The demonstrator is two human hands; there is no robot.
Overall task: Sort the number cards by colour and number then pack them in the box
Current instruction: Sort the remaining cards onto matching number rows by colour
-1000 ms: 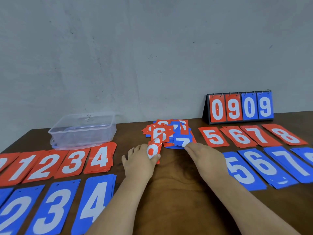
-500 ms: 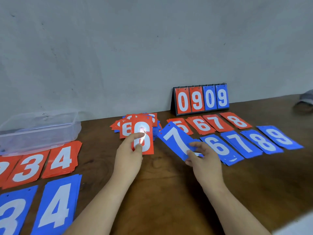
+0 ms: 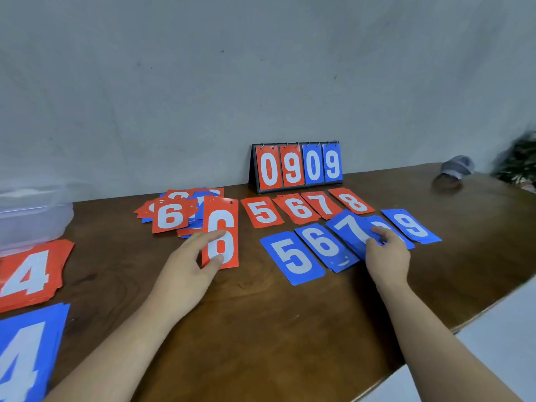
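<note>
Across the brown surface [image 3: 261, 314], red cards [image 3: 301, 208] and blue cards [image 3: 293, 256] are lying in numbered rows, so sorting is looking well advanced. The clear box [image 3: 32, 216] is sitting at the left edge, packing seemingly unbegun. A mixed pile [image 3: 171, 216] is waiting mid-frame. The left hand [image 3: 185, 271] is pinching a red card [image 3: 222, 227]; the right hand [image 3: 387, 256] is pinching a blue 7 [image 3: 348, 230].

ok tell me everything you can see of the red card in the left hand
The red card is a thin, stiff-looking rectangle bearing a white digit, seemingly a 6, partly hidden by a finger. A punched hole sits near its top edge. The left hand pinches its lower left side, holding it face to the camera.
</note>
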